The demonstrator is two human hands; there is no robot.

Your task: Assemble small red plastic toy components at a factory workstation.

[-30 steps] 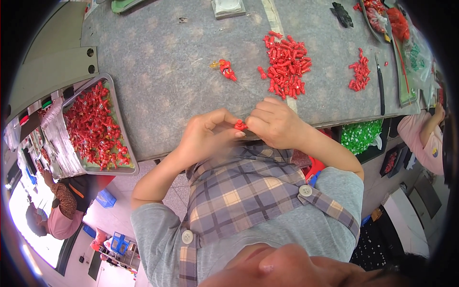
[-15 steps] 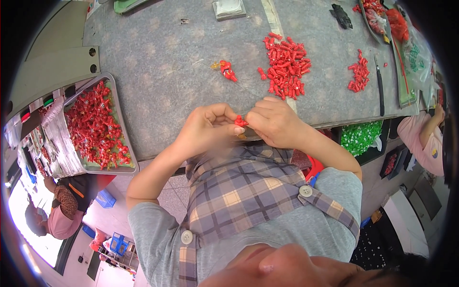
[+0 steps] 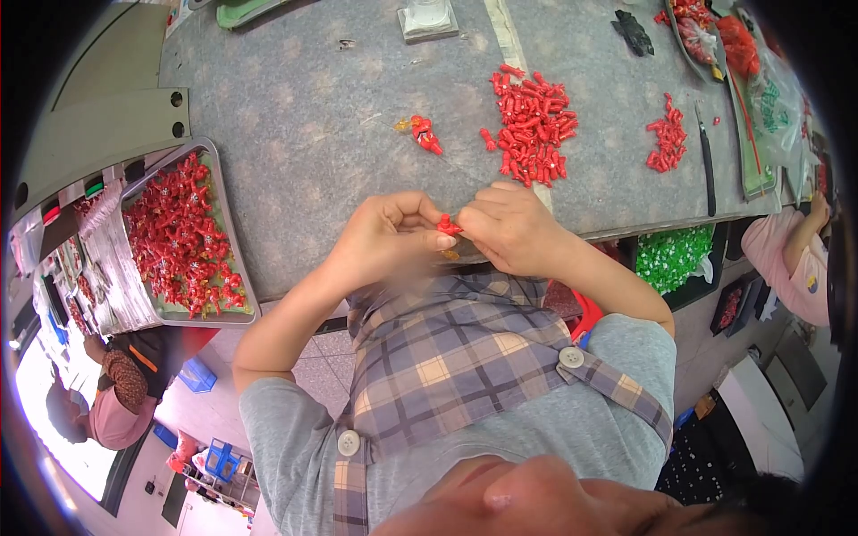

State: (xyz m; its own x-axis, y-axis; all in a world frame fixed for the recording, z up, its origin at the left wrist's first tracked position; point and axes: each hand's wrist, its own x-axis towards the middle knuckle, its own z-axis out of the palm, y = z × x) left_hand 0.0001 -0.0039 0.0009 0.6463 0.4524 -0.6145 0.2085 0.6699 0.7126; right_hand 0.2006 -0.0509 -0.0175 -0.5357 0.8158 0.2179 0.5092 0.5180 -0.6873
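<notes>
Close to the table's near edge, my left hand (image 3: 391, 234) pinches a small red plastic figure (image 3: 449, 225) between thumb and fingers. A bit of yellow shows under it. My right hand (image 3: 511, 225) is closed with its fingertips against the figure's right side; any small part inside those fingers is hidden. Beyond my hands lies another red figure (image 3: 426, 136) with a yellow piece attached. To its right spreads a pile of small red parts (image 3: 534, 125), and a smaller group of red pieces (image 3: 667, 136) lies farther right.
A tray (image 3: 235, 237) full of red figures stands at the left. A slim knife-like tool (image 3: 709, 170) lies near a green tray (image 3: 758, 179) at the right. Green pieces (image 3: 672, 257) fill a container below the table edge. Other people (image 3: 786, 259) sit on both sides.
My hands stay almost in place, still holding the red figure together. The view has shifted very slightly; the piles on the table look the same.
</notes>
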